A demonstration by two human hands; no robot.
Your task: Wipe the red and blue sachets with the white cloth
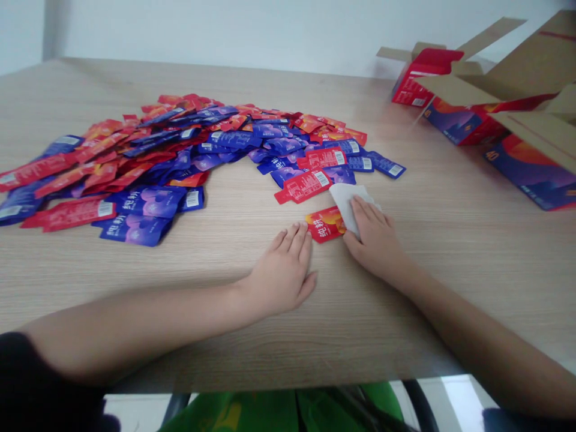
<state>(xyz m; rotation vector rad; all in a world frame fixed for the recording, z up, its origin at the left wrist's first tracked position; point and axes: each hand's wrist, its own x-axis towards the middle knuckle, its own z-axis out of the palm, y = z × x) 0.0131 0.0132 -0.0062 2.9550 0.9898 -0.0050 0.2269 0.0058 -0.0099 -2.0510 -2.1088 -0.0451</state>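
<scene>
A red sachet (pixel 324 224) with orange artwork and white characters lies flat on the table in front of me. My left hand (pixel 285 267) rests palm down with its fingers stretched out, fingertips at the sachet's left end. Under the fingers of my right hand (pixel 375 240) is a folded white tissue (pixel 348 201), which covers the sachet's right end; the thumb lies along the tissue's near side. Just beyond is another red sachet (pixel 303 186), barcode side up, at the near edge of a large heap of red and blue sachets (pixel 189 141).
Opened cardboard boxes stand at the right: a small red box (pixel 414 78) at the back, a blue and red box (pixel 463 123), and another blue box (pixel 531 171) nearer me. The heap spreads across the table's left and middle. A pale wall (pixel 225 30) rises behind.
</scene>
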